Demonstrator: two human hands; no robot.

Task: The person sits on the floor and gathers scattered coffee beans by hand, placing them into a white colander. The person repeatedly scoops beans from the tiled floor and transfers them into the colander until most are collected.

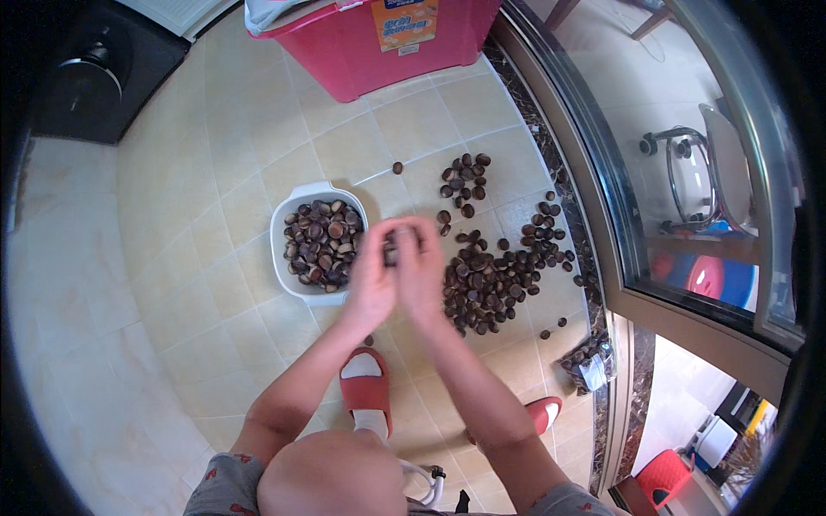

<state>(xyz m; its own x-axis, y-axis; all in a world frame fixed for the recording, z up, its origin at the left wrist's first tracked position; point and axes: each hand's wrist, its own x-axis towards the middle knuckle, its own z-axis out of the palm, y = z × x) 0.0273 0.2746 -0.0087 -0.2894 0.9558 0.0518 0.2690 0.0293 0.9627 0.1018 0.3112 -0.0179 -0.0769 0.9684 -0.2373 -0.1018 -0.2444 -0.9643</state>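
Observation:
My left hand (pixel 377 274) and my right hand (pixel 418 267) are cupped together, slightly blurred, with a few dark brown chestnuts (pixel 391 248) showing between them. They are just right of a white plastic basin (pixel 279 271) that holds many chestnuts (pixel 322 245). To the right of my hands a large pile of loose chestnuts (pixel 487 284) spreads over the tiled floor. A smaller cluster of chestnuts (pixel 461 180) lies above that pile. How many chestnuts my hands hold is hidden by the fingers.
A pink storage bin (pixel 361 64) stands at the far side. A clear bag of chestnuts (pixel 588 364) leans by the sill of a framed glass door (pixel 697 309). My red slippers (pixel 365 387) are on the beige tiles (pixel 258 193). A black appliance (pixel 139 71) is upper left.

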